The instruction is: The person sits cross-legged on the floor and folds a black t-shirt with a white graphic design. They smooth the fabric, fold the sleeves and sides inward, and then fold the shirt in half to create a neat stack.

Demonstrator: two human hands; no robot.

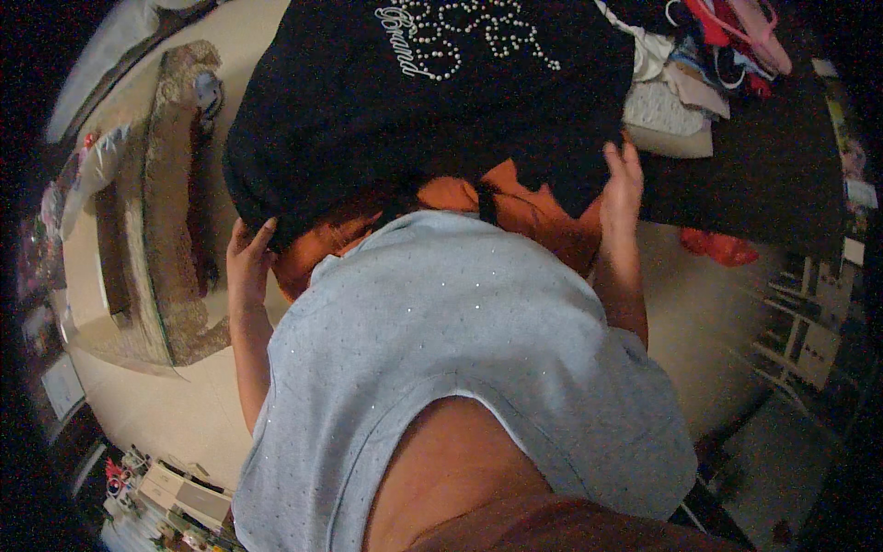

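A black garment point(432, 124) with white lettering and a pattern of pale beads is spread out in front of me, its print at the far end. My left hand point(248, 265) has its fingers closed on the garment's near left edge. At the near right edge, my right hand point(624, 189) grips the black cloth, its thumb side hidden in part by the fabric. Orange cloth point(543, 213) shows under the near hem, between the garment and my light blue top.
A heap of mixed clothes point(704, 60), with red, pink and white pieces, lies at the far right on a dark surface point(736, 184). A red plastic bag point(717, 247) sits below its edge. A piece of furniture with a lacy cover point(170, 221) stands at the left on the pale floor.
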